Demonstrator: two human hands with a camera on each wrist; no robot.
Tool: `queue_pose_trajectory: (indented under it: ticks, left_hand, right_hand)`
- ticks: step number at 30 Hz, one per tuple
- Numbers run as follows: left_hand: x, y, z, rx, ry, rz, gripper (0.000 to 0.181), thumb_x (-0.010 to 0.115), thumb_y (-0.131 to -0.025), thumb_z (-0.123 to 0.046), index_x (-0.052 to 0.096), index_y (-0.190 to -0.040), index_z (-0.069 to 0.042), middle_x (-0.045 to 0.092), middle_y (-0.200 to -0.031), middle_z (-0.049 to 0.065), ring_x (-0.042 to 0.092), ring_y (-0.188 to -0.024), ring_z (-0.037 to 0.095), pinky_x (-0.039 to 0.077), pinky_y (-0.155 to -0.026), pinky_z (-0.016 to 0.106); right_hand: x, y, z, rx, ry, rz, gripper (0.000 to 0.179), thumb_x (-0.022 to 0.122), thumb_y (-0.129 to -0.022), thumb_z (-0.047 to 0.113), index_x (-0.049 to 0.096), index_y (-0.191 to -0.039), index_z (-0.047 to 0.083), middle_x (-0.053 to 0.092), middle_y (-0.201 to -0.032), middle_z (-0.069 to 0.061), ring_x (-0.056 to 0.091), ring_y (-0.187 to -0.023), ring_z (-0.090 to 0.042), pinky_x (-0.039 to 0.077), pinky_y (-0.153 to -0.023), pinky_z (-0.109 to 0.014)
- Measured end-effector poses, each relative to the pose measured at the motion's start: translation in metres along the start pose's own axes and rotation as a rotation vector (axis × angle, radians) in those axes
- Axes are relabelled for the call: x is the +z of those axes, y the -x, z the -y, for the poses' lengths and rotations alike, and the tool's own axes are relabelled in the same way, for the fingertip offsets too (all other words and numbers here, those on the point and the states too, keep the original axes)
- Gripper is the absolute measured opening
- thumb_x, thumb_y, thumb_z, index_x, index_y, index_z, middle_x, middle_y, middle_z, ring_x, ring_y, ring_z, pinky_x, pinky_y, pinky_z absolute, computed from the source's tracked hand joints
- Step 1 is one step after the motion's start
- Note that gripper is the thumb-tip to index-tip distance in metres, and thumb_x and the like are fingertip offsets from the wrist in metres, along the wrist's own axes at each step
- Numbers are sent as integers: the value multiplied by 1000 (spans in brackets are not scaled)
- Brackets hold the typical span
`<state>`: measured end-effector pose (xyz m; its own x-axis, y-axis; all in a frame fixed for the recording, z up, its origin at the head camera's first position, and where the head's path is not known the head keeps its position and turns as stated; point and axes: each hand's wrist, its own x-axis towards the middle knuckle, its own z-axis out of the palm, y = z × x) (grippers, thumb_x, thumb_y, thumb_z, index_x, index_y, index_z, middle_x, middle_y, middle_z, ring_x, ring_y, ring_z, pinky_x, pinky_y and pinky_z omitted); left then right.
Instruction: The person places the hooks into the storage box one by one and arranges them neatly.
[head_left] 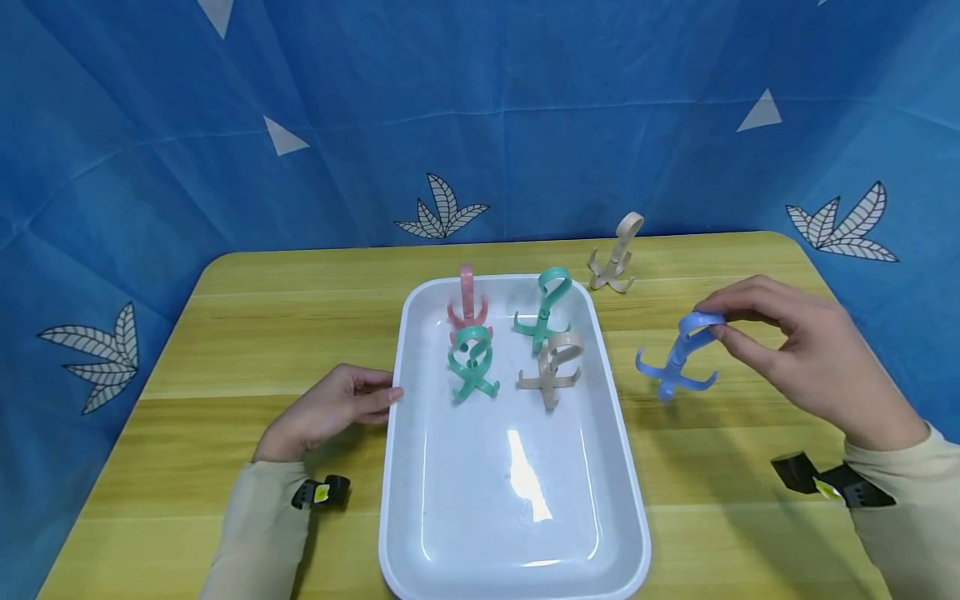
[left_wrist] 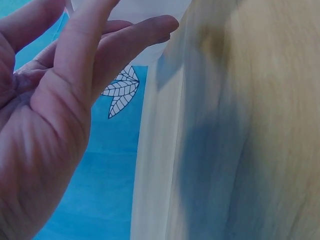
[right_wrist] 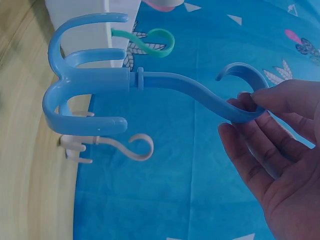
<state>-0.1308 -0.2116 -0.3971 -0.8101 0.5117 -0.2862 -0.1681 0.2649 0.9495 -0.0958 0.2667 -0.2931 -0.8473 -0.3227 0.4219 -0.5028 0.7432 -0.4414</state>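
Note:
In the head view my right hand (head_left: 817, 358) pinches a blue four-pronged hook (head_left: 672, 367) by its curled top, right of the white tray (head_left: 465, 492). Prongs down, the hook hangs close over the table. The right wrist view shows thumb and fingers at the curl, the prongs pointing away from the hand. My left hand (head_left: 337, 408) grips the tray's left rim, thumb at the edge and fingers along the outer wall. Standing in the tray's far half are a pink hook (head_left: 467, 304), two green hooks (head_left: 472, 371), and a beige hook (head_left: 550, 379).
Behind the tray's far right corner another beige hook (head_left: 615, 258) stands on the wooden table (head_left: 285, 317). A blue patterned cloth (head_left: 562, 175) hangs behind the table's far edge and along its sides. A black strap camera (head_left: 322, 493) sits on each wrist.

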Motion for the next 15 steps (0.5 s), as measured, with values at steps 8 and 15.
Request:
queue_pose_trajectory:
  ticks: [8, 15]
  left_hand:
    - [-1, 0, -1, -23, -18, 2, 45, 63, -98, -20, 56, -131, 10, 64, -120, 22, 66, -104, 30, 57, -84, 41]
    - [-2, -1, 0, -25, -24, 3, 45, 63, -99, -21, 56, -132, 9, 64, -121, 22, 66, -104, 30, 57, -84, 41]
  right_hand:
    - [-5, 2, 14, -77, -10, -5, 51, 74, -75, -19, 71, -111, 16, 65, -105, 9, 57, -98, 0, 42, -87, -7]
    - [-7, 5, 23, -115, -21, -15, 53, 74, -72, -21, 71, -111, 15, 65, -105, 8, 59, -98, 3, 43, -89, -7]
